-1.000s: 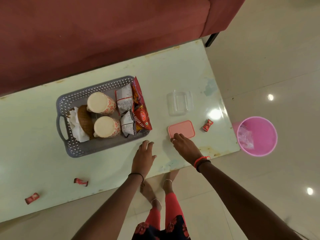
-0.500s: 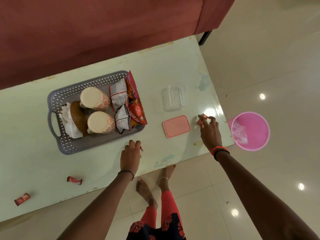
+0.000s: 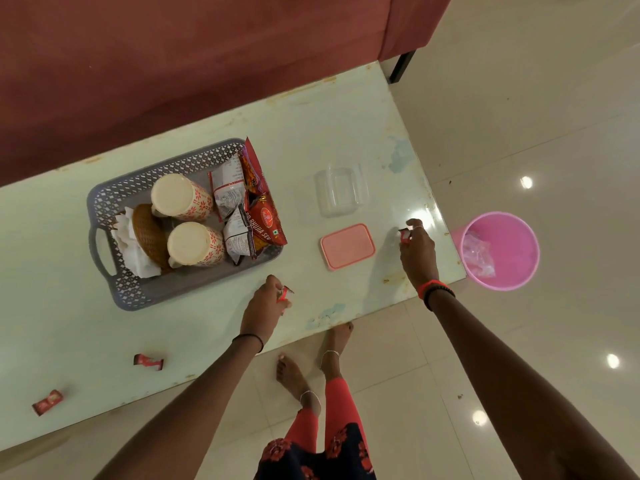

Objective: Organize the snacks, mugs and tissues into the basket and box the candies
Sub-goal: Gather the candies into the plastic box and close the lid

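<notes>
A grey basket on the pale table holds two patterned mugs, white tissues with a brown item on them, and several snack packets. A clear empty box stands right of the basket, its pink lid lying just in front of it. My right hand pinches a red candy near the table's right edge. My left hand holds another red candy in front of the basket. Two more red candies lie at the near left.
A pink bin with a plastic bag in it stands on the tiled floor right of the table. A dark red sofa runs along the table's far side. My bare feet are at the table's near edge.
My right hand went from the pink lid to the candy at the right edge and picked it up. My left hand closed on a candy in front of the basket.
</notes>
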The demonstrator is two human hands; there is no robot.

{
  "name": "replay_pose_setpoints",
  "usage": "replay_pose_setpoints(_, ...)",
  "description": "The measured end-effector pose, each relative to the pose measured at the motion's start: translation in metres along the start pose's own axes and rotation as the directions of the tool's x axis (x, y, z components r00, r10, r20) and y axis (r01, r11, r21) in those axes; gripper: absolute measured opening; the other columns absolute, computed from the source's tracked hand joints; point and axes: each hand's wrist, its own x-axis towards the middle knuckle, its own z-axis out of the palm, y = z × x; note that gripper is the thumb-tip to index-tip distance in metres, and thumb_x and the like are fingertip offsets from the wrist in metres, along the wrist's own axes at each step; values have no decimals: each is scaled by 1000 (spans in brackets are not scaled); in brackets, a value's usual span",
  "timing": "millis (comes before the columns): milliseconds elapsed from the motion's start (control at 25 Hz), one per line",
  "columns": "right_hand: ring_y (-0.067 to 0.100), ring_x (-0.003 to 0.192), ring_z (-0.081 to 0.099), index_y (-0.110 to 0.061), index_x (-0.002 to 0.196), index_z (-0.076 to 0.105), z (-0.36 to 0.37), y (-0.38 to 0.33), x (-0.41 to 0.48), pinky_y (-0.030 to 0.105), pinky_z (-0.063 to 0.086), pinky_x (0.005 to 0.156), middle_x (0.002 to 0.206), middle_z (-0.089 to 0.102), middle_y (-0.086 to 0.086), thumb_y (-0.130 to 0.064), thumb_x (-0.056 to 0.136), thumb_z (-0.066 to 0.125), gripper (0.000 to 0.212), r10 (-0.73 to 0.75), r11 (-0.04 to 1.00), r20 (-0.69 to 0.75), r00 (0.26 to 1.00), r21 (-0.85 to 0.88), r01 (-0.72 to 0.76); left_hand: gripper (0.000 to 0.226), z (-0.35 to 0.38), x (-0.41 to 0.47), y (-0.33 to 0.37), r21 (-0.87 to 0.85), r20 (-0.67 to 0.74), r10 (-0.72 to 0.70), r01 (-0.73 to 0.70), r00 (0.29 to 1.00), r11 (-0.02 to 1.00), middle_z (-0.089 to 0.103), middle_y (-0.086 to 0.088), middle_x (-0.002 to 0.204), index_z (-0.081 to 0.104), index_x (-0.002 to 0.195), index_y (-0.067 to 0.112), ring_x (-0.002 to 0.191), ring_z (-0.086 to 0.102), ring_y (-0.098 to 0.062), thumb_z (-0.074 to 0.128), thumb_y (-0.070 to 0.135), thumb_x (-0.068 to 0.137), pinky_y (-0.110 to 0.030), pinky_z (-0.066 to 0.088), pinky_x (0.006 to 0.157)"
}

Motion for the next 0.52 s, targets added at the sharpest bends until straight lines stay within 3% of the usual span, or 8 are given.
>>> replay_pose_setpoints(120, 25, 82, 66, -5, 103, 49, -3, -10, -2, 13, 50, 61, 100, 70, 17, -10, 95, 50, 9, 126, 958, -68, 990, 267, -104, 20, 2, 0, 35, -34, -19, 101, -102, 995, 994, 69, 0, 93, 57, 96, 17, 76, 63, -13, 70, 24, 82, -30, 52, 67)
replay_pose_setpoints(160, 24, 82, 66, -6, 99, 52, -4, -14, -2, 12, 49, 62, 99, 71, 17, -12, 93, 53, 9, 149, 945, -80, 986, 307, -118, 18, 2, 2, 49, -31, -34, 143, -144, 989, 989, 68, 3, 90, 58, 95, 20, 75, 61, -11, 69, 27, 82, -28, 50, 65)
replay_pose_setpoints(280, 20, 75, 63, -10, 98, 64, -6, -23, -4, 28, 50, 68, 90, 72, 15, -21, 90, 61, 14, 189, 923, -79, 979, 355, -150, 15, -3, 18, 93, -182, -72, 210, -220, 975, 958, 70, -3, 93, 61, 98, 16, 79, 67, -18, 66, 22, 85, -33, 55, 67)
replay_pose_setpoints(360, 21, 75, 64, -10, 100, 64, -8, -29, -4, 20, 49, 64, 90, 72, 13, -24, 87, 65, 19, 211, 906, -77, 974, 388, -166, 16, -10, 37, 122, -339, -113, 184, -212, 976, 916, 69, -7, 91, 62, 100, 11, 73, 68, -19, 66, 16, 86, -35, 59, 66)
replay_pose_setpoints(440, 18, 70, 64, -4, 97, 63, -9, -32, -3, 1, 41, 56, 89, 71, 15, -20, 84, 67, 21, 218, 908, -95, 971, 383, -167, 19, -20, 61, 149, -445, -171, 138, -202, 976, 873, 69, -12, 89, 62, 101, 5, 61, 65, -12, 68, 10, 84, -23, 58, 59)
replay_pose_setpoints(520, 14, 64, 62, -2, 92, 63, -10, -36, -2, -2, 40, 55, 86, 72, 17, -13, 84, 66, 15, 216, 912, -89, 972, 373, -168, 24, -30, 85, 170, -479, -240, 85, -194, 967, 856, 68, -16, 88, 62, 101, -2, 59, 60, -7, 71, 6, 80, -6, 49, 52)
